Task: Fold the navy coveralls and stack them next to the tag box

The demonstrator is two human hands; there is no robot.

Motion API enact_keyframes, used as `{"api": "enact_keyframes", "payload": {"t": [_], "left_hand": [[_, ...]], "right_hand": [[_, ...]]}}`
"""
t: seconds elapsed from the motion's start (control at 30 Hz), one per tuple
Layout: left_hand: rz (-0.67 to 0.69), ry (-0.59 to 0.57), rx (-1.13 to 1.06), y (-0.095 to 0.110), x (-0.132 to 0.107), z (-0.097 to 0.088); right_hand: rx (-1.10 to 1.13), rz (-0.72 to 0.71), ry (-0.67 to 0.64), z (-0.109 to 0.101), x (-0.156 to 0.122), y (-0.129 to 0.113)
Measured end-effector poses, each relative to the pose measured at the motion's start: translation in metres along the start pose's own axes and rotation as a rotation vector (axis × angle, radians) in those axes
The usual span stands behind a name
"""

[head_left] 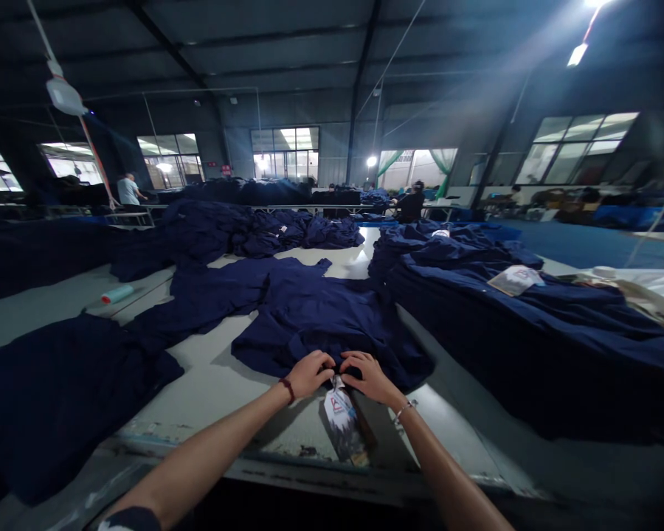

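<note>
Fingers (324, 359) of the left hand (308, 375) and right hand (368, 376) pinched shut on a navy cloth garment (310, 324) above a white hang tag (339, 419); more navy garments (459, 254) lay heaped at two o'clock.

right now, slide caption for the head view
Left hand and right hand hold a navy garment above a printed tag on a pale table

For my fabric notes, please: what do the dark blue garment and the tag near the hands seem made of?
The dark blue garment looks like soft matt cloth: it lies in limp folds; the fibre cannot be told. The tag looks like printed card with a slight sheen, perhaps coated.
</note>
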State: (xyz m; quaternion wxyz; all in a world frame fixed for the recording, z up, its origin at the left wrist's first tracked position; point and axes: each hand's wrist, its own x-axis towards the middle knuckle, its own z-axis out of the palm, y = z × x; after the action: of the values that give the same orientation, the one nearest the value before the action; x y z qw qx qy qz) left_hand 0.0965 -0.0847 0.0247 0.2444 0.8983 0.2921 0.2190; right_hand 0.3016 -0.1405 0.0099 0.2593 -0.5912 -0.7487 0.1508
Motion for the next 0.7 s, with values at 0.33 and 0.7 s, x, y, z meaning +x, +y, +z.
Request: {"api": "enact_keyframes", "payload": {"t": [0.33,0.7], "left_hand": [[-0.152,-0.138,0.081,0.005,0.029,0.0],[-0.064,-0.163,0.228,0.012,0.036,-0.001]], "right_hand": [[0.259,-0.05,0.296,0.008,0.007,0.012],[0.109,-0.022,0.203,-0.016,0.004,-0.007]]}}
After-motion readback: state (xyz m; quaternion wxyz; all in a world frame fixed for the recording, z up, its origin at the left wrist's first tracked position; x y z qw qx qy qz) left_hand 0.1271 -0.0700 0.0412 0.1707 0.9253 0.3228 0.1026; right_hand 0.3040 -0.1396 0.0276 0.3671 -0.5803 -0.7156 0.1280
